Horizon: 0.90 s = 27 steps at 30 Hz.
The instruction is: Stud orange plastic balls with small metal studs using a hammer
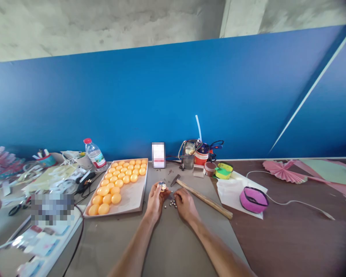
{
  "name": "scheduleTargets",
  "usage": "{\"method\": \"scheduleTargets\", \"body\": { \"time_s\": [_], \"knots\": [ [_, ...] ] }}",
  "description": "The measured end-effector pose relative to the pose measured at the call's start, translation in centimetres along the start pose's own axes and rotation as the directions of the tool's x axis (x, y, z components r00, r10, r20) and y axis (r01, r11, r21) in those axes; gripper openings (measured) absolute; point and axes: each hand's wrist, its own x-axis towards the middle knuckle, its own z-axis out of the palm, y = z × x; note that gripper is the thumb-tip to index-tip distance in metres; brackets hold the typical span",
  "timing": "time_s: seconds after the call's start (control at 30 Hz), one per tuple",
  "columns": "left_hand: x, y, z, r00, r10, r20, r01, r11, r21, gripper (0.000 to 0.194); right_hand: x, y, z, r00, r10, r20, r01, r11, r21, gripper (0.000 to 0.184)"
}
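Observation:
My left hand (155, 199) is closed around a small shiny round metal piece (162, 186), which shows at the fingertips; its exact kind is too small to make out. Beside it, my right hand (185, 202) has its fingers curled together in a pinch, and whatever they hold is hidden or too small to name. Several small silvery balls (173, 204) lie on the grey mat (173, 242) between the two hands. Just beyond the right hand rests a hammer (206, 198) with a wooden handle, its dark head pointing toward the left.
Left of the hands lies a shallow tray (135, 196) of orange balls. Behind it stands a bottle (95, 154) with a red cap. A phone (158, 155) leans upright at the back. On the right are a purple strap roll (253, 200), white paper (230, 192) and a cable (301, 202).

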Motion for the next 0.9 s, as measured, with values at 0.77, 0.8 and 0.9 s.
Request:
{"method": "scheduleTargets", "body": {
  "time_s": [0.77,0.8,0.9],
  "knots": [
    [3.8,0.8,-0.5,0.976,0.217,-0.028,-0.169,0.828,0.535,0.037,0.9,0.9,0.4,0.986,0.132,-0.102,-0.12,0.986,0.12,0.021],
    [4.3,0.9,-0.2,0.966,0.26,-0.007,-0.206,0.783,0.587,0.037,0.9,0.9,0.4,0.985,0.135,-0.103,-0.123,0.985,0.12,0.021],
    [5.8,1.1,0.5,0.948,0.318,0.024,-0.258,0.721,0.642,0.035,0.9,0.9,0.6,0.984,0.141,-0.106,-0.13,0.985,0.111,0.022]
  ]
}}
